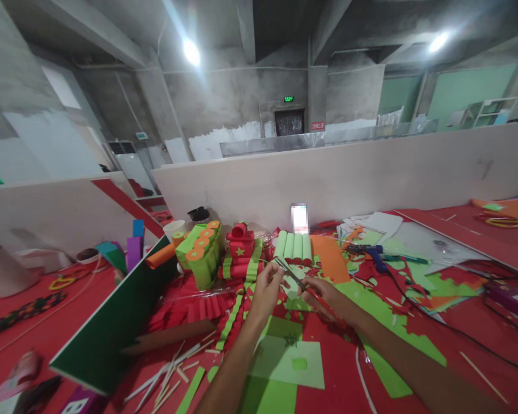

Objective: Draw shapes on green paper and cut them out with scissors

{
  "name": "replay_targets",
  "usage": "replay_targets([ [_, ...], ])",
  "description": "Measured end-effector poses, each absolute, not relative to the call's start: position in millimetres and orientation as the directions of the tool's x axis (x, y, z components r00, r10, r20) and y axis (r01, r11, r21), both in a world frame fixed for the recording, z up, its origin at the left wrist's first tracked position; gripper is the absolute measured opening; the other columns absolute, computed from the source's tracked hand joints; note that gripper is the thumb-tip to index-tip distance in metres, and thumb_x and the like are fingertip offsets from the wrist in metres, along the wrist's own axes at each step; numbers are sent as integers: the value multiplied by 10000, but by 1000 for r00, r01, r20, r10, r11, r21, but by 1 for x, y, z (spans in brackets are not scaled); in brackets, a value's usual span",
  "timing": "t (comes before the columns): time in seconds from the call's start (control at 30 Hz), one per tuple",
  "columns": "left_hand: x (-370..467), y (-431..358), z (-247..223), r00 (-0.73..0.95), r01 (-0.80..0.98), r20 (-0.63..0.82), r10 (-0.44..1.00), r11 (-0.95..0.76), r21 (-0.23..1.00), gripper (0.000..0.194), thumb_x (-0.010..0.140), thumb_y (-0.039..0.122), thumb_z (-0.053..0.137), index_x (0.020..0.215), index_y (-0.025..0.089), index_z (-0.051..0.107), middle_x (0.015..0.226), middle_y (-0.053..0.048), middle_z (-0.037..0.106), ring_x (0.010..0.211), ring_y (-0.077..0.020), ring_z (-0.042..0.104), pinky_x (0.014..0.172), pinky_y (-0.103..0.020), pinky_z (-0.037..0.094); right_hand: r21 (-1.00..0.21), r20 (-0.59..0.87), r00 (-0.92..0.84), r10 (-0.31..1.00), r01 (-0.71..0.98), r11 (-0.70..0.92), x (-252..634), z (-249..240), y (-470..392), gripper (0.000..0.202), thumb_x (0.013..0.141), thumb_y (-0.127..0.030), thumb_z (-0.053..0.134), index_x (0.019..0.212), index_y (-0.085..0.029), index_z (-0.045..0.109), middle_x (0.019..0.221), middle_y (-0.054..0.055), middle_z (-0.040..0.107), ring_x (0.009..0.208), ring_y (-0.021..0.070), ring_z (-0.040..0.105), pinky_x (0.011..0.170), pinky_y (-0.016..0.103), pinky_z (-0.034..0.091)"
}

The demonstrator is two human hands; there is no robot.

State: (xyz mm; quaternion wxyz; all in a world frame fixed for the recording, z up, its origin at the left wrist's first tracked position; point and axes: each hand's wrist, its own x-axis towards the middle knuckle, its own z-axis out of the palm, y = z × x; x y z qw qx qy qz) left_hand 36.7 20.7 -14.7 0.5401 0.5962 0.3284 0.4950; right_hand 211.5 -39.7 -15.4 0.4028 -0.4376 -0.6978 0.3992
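Observation:
Red-handled scissors are gripped in my right hand, their blades partly apart and pointing up-left toward my other hand. The fingers of my left hand are pinched together beside the blade tips; what they hold is too small to make out. Beneath both hands lie green scraps and a pale green sheet on top of brighter green paper. Just beyond are pale green rolls and an orange sheet. Red rolled shapes with green bands stand left of my left hand.
A dark green board leans at the left, near green shapes with orange tops. Thin sticks lie at the front left. At the right are a blue glue gun and its cable. A lit phone stands against the white partition.

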Motion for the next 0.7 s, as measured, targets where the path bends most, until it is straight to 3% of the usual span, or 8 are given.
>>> replay_targets([
  [0.4,37,23,-17,286,-98,237,929,-217,971,244,809,414,572,767,183,509,625,41,525,550,-92,555,512,-179,410,-946,132,-317,939,244,215,214,-35,-34,527,812,-679,490,991,-184,529,608,-65,434,398,49,345,365,160,327],
  [0.7,37,23,-16,269,-91,226,936,-209,974,250,793,421,578,757,181,518,601,39,533,529,-95,552,495,-182,403,-955,112,-330,937,224,193,214,-30,-39,524,835,-680,448,1021,-194,511,598,-75,415,386,39,378,347,133,333],
])
